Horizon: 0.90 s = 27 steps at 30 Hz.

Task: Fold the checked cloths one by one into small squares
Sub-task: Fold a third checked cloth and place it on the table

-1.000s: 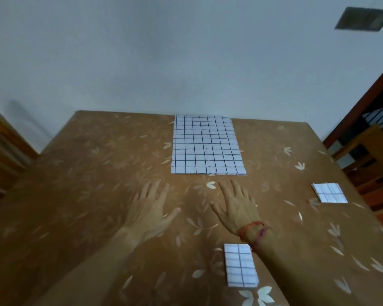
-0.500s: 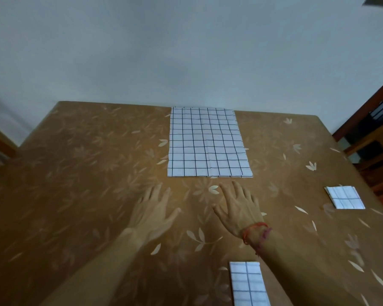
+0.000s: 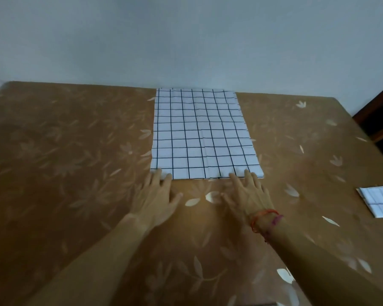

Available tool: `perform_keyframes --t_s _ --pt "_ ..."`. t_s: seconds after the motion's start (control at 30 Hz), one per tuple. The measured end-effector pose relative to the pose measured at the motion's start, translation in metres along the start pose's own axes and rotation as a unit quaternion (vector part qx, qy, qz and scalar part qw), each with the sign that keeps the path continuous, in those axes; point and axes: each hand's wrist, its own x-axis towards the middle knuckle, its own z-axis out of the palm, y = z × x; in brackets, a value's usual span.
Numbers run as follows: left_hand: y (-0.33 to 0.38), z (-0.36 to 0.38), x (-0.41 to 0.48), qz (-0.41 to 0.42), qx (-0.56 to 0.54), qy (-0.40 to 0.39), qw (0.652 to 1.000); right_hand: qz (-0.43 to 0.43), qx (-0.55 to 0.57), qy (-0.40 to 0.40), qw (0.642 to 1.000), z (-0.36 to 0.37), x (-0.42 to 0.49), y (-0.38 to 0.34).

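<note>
Grip: left grip (image 3: 156,198) and right grip (image 3: 249,195) lie flat, fingers straight, holding nothing, tips touching the near edge of the cloth (image 3: 202,133).
Right side: one folded square (image 3: 378,203), well apart.
Cloth: spread flat on the tabletop (image 3: 75,151), reaching its far edge.
Handling: looks light, limp, likely to slide; I'd pinch the near corners.

Checked cloth (image 3: 202,134) lies flat on table (image 3: 64,151), at far edge by wall (image 3: 186,40). Left hand (image 3: 155,198) at cloth's near left corner, right hand (image 3: 249,194) at near right corner. Folded cloth (image 3: 379,202) well apart, right of hands.
</note>
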Motion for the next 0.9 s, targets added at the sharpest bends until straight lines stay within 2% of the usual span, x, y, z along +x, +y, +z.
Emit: perform_keyframes --t_s 0.1,0.3,0.5,0.6,0.9 --pt "0.0 0.015 0.011 0.006 0.034 -0.016 0.999 -0.005 0.0 0.039 0.999 0.007 0.009 0.001" --pt "-0.005 0.028 0.013 0.007 0.051 -0.021 0.998 -0.035 -0.021 0.056 0.998 0.026 0.022 0.007" --pt "-0.003 0.028 0.01 0.025 0.061 0.043 0.997 -0.05 -0.037 0.075 0.995 0.034 0.021 0.007" --pt "-0.006 0.027 0.007 0.064 0.055 0.109 0.99 -0.054 -0.044 0.091 0.993 0.037 0.016 0.004" --pt "-0.028 0.002 -0.012 0.102 -0.017 0.225 0.969 -0.052 -0.061 0.117 0.99 0.033 -0.009 -0.011"
